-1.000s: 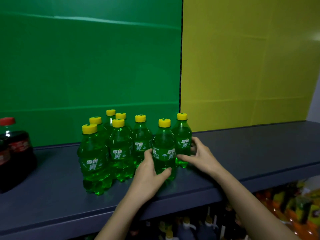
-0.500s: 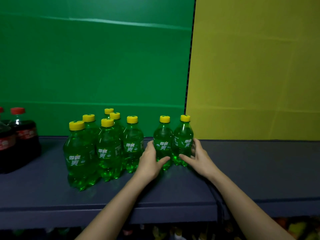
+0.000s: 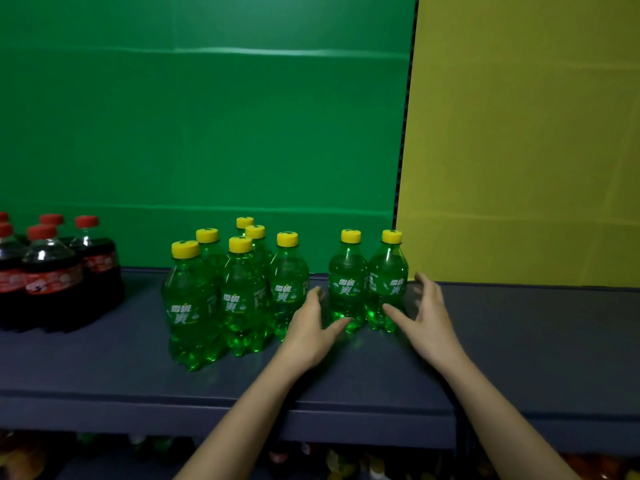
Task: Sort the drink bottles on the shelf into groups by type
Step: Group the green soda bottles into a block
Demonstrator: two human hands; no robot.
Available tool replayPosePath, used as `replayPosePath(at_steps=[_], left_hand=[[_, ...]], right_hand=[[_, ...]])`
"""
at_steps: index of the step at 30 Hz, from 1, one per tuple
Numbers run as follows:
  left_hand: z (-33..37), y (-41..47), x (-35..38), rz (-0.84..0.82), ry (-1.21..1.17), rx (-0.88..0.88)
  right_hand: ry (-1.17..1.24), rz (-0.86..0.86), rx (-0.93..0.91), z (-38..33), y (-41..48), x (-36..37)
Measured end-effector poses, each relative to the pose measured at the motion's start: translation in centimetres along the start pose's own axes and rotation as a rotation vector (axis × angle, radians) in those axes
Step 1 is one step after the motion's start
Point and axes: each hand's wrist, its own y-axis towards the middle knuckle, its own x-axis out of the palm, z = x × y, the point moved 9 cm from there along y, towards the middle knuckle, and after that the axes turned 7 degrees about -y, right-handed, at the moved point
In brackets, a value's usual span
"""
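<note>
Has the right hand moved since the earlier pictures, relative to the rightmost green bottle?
Yes. The right hand has opened and shifted right, away from the rightmost green bottle.

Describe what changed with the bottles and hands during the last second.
The two green bottles were slid right, away from the six other green bottles, opening a gap. The left hand and right hand then released their grip and are open beside them. The cola bottles stayed put.

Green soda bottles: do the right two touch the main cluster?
No, the right two stand apart from the cluster, left hand in the gap.
</note>
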Motion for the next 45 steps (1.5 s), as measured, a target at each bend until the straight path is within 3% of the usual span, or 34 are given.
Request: replayPosePath(at_steps=[2, 4, 6, 8, 13, 21, 28, 34, 45], left_hand=[[0.6, -2.2, -2.2, 0.081, -0.006, 0.089], [1.8, -4.7, -5.9, 0.308, 0.114, 0.26], [2.4, -7.0, -9.2, 0.524, 0.237, 0.356], [2.5, -8.1, -10.8, 0.614, 0.285, 0.356], [1.7, -7.8, -10.2, 0.488, 0.279, 0.327], [-1.7, -5.8, -10.5, 0.389, 0.14, 0.055], [-4.8, -5.0, -10.9, 0.324, 0.103, -0.142], [-3.3, -5.5, -10.2, 0.32, 0.081, -0.026], [0.9, -4.0, -2.6, 0.221, 0.036, 0.168]], right_hand=[[0.022, 0.12, -0.032, -1.5, -0.9, -1.3], [0.071, 0.175, -0.088, -3.6, -1.7, -1.5], [0.143, 0.123, -0.141, -6.0, -2.1, -0.1], [0.179, 0.01, -0.194, -8.1, -2.1, 2.4], [0.108, -0.19, -0.204, -10.8, -1.9, 8.8], [-0.006, -0.25, -0.045, -9.9, -1.0, 12.1], [-0.03, -0.256, -0.054, -9.7, -2.2, 11.3], [-0.001, -0.243, -0.062, -8.4, -4.0, 6.9], [0.14, -0.134, 0.005, -1.9, -4.9, 0.0]])
